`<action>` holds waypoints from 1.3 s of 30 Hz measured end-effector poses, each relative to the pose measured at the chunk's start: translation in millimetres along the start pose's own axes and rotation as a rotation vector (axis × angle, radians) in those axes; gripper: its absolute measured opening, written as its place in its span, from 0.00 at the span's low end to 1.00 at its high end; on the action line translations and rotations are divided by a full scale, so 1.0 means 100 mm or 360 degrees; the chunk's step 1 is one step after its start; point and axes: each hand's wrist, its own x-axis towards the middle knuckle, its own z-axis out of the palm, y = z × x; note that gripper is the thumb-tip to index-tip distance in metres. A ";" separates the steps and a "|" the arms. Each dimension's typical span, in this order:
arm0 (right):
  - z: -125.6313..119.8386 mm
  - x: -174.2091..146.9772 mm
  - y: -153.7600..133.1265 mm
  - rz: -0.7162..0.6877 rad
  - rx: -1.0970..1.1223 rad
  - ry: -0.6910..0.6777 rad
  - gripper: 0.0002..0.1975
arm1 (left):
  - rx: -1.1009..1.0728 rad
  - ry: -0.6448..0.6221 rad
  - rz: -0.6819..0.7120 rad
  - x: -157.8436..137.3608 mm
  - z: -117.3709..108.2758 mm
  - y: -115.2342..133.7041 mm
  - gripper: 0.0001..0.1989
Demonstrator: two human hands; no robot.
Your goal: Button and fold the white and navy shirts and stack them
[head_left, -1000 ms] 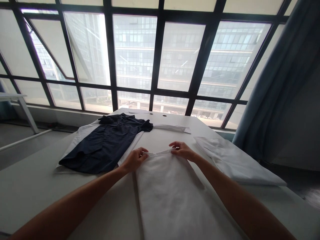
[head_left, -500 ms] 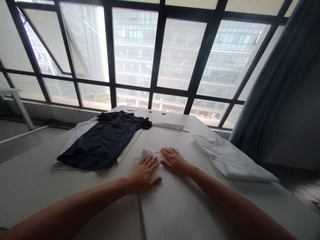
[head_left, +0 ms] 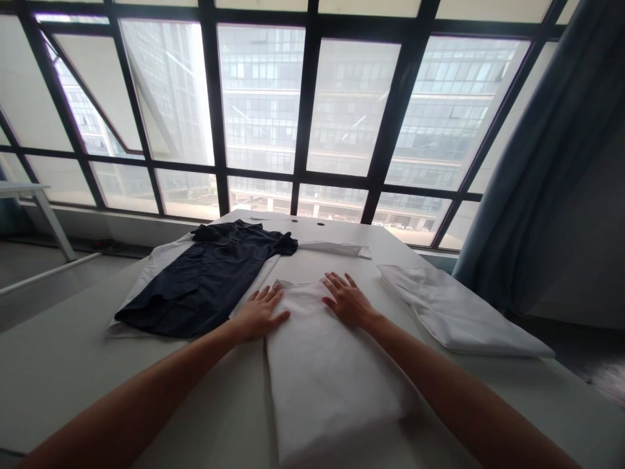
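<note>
A folded white garment (head_left: pixel 332 384) lies lengthwise on the white table in front of me, its far end slightly rumpled near the collar. My left hand (head_left: pixel 258 314) rests flat at its far left edge, fingers spread. On the far right part of the same garment lies my right hand (head_left: pixel 347 301), palm down with fingers stretched out. Neither hand grips anything. Left of my left hand, a dark navy shirt (head_left: pixel 209 277) is spread out over white cloth (head_left: pixel 163 254).
Another folded white garment (head_left: pixel 463 312) lies on the table (head_left: pixel 68 378) at the right. White fabric (head_left: pixel 336 248) stretches across the table farther back, near two dark round holes. Windows stand behind; a blue-grey curtain (head_left: pixel 517 163) hangs at the right.
My hands have moved apart and slightly away from me, the left one outward to the garment's edge. More of the white garment's surface shows between them.
</note>
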 end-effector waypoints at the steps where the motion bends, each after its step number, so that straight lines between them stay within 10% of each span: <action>1: -0.03 -0.05 -0.05 0.0007 0.0018 -0.0012 0.31 | 0.0041 0.0041 -0.0071 0.01 -0.01 -0.03 0.38; 6: -0.04 -0.38 -0.36 0.0002 0.0296 -0.0224 0.33 | 0.0095 0.0444 0.0026 -0.11 -0.02 0.19 0.31; 12: 0.05 -0.45 -0.21 0.0087 0.0410 -0.0280 0.35 | -0.0143 0.0077 0.0729 -0.37 0.07 0.67 0.37; 23: 0.22 -0.34 0.16 0.0367 0.0337 -0.0095 0.33 | -0.0067 0.0112 0.0034 -0.03 0.08 -0.01 0.37; 34: 0.18 -0.54 0.50 0.0567 0.0344 0.0235 0.24 | -0.0162 0.0357 0.0398 -0.20 -0.10 0.15 0.28; 39: 0.10 -0.53 0.40 0.0741 0.0105 0.0181 0.21 | -0.0141 0.0113 0.0280 -0.18 0.10 0.05 0.36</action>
